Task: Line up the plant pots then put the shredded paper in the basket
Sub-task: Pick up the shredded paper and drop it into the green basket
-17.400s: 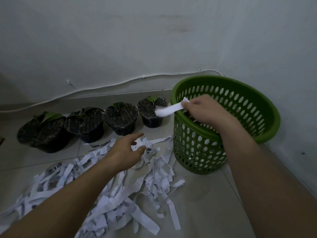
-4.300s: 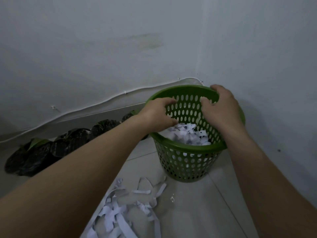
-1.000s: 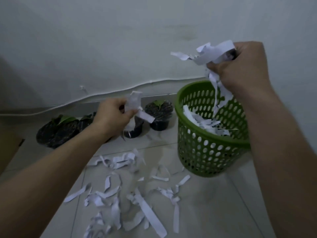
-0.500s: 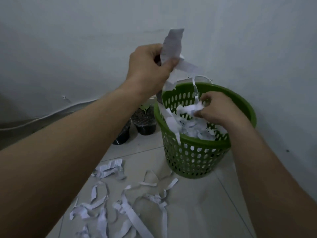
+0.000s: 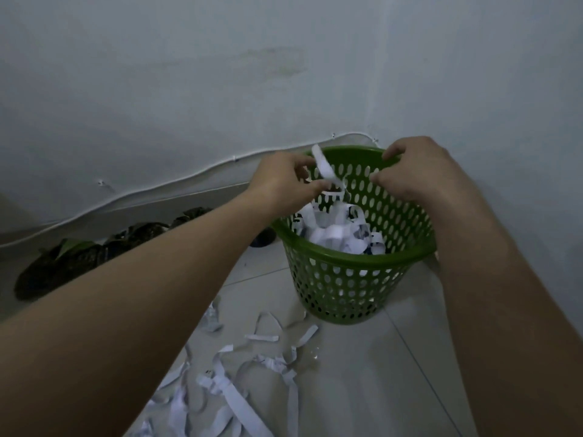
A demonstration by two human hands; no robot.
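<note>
**Both hands over the basket, one strip left to drop**

Here we are above the green basket (image 5: 347, 279), standing on the floor in the corner by the wall, close enough that neither arm has to stretch. The left hand (image 5: 284, 187) hangs over the near-left rim, its grip pinching a single white paper strip (image 5: 326, 170) between thumb and fingertips, held right over the opening so it can only fall inside. The right hand (image 5: 416, 175) sits above the far rim, fingers curled inward with nothing visible between them; that grip looks empty, though its underside is hidden. Inside, a heap of shredded paper (image 5: 334, 234) fills the lower part. More loose strips (image 5: 239, 395) lie scattered on the floor tiles in front, so by my reckoning the job is only partly done. The plant pots (image 5: 79, 260) stand in a row along the wall at left, partly hidden by the forearm.
</note>
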